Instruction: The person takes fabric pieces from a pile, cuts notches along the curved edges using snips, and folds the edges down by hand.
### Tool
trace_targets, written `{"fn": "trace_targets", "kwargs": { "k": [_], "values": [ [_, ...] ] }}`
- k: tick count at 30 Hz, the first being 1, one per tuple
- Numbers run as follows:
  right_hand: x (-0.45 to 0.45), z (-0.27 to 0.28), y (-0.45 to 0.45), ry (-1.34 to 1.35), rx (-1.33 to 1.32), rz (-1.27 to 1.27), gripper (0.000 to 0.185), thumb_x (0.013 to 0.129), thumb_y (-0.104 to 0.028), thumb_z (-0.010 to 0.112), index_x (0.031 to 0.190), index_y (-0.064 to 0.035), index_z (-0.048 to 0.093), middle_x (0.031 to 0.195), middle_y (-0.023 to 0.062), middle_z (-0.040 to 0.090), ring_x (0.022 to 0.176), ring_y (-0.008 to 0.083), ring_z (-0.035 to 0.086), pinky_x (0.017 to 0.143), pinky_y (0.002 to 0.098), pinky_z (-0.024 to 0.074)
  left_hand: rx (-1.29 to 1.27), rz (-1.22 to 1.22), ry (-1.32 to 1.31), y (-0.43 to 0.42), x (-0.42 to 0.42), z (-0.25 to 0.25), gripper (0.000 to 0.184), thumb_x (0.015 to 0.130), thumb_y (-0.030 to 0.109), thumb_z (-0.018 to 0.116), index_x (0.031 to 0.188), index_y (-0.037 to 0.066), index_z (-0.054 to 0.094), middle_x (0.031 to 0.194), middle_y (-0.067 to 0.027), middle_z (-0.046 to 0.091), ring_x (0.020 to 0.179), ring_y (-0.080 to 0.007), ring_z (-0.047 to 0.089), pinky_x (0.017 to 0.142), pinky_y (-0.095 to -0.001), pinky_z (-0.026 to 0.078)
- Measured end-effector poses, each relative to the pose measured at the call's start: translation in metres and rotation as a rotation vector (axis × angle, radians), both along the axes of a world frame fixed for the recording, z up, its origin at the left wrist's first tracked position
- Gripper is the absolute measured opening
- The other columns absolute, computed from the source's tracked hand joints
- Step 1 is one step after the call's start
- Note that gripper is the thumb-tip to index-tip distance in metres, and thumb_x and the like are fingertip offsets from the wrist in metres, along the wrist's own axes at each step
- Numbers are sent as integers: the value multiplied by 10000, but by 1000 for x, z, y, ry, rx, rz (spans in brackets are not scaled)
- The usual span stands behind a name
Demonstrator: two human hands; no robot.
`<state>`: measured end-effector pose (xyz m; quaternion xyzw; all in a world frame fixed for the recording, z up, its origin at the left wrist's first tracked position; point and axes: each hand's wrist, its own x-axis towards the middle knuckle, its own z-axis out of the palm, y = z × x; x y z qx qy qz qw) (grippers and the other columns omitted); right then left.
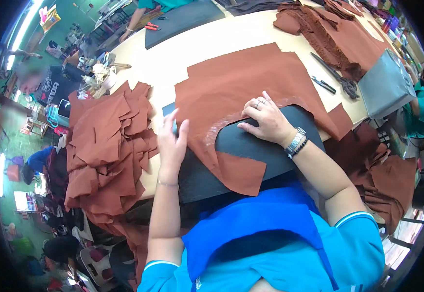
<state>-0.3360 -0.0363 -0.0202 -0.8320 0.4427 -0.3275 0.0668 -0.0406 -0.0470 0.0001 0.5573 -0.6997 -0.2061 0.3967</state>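
A large brown fabric piece with a curved cut-out lies over a black board in front of me. Along the curved edge runs a pale, shiny strip. My right hand, with a ring and a wristwatch, rests at the top of the curve, its fingers bent on the fabric edge; whether it pinches anything is hidden. My left hand is at the fabric's left edge, fingers apart, holding nothing. A small blue item shows partly behind its fingers.
Piled brown fabric pieces lie at the left. Scissors, a pen-like tool and a grey box are at the right. Red-handled snips lie on a far dark board, near another person's arm.
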Motion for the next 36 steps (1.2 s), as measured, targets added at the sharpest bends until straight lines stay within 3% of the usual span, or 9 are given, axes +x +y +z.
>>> {"fn": "trace_targets", "kwargs": {
  "k": [8,13,16,19,20,23,26,33,36],
  "values": [
    [65,23,58,44,105,142,642,782,-710,646,826,-70,653,863,104,615,874,272,604,775,398,438,6,44,-405,69,6,-17,468,882,404,707,1140,16,662,1207,-188,584,1158,-362,515,998,-474,408],
    [81,28,66,-685,687,241,134,951,-144,634,994,-27,585,922,111,658,802,186,645,731,336,514,273,-168,442,65,-18,-20,549,946,363,654,1319,-22,537,1338,-193,562,1235,-318,527,1057,-426,411],
    [85,20,70,-1171,1019,344,115,988,-97,585,1063,-32,527,938,-6,579,824,52,542,751,248,476,617,-331,1109,53,-17,-16,596,975,378,618,1383,-29,464,1302,-173,589,1164,-263,591,1021,-386,465],
    [69,41,65,-541,890,528,197,1028,-218,550,1112,-41,570,936,23,613,806,54,578,739,251,499,907,-381,1080,40,-18,-3,537,974,351,629,1347,-16,512,1209,-171,649,1030,-247,659,926,-383,538],
    [50,60,64,-447,1367,473,264,1016,-283,576,1099,-37,624,863,40,652,754,82,631,693,271,538,834,-371,869,38,-20,-3,458,1000,315,591,1330,0,550,1176,-176,673,1013,-250,673,897,-394,563],
    [-13,52,24,-589,696,57,253,996,-252,596,1064,-30,695,917,87,722,733,146,684,676,307,561,816,-311,990,41,-23,-14,382,988,209,610,1308,6,559,1120,-166,694,901,-218,680,824,-376,575],
    [-134,22,-33,-80,109,-534,284,976,-195,534,1182,-42,657,1146,196,687,1068,362,653,940,417,519,760,-307,981,44,-19,-17,339,998,181,588,1292,12,569,1107,-159,698,874,-194,677,795,-346,570],
    [-236,-30,-30,409,145,-716,409,911,-72,564,1319,-48,569,1178,242,651,1088,379,629,938,451,491,705,-340,954,42,-18,-24,305,1011,176,568,1275,24,573,1084,-135,698,799,-154,649,675,-282,531],
    [-246,-40,-41,-12,25,-757,387,945,-96,486,1320,-90,580,1172,248,644,1049,378,636,922,469,490,706,-329,969,43,-18,-27,296,1010,176,570,1264,25,576,1045,-126,700,773,-151,637,664,-280,525]
  ]
}}
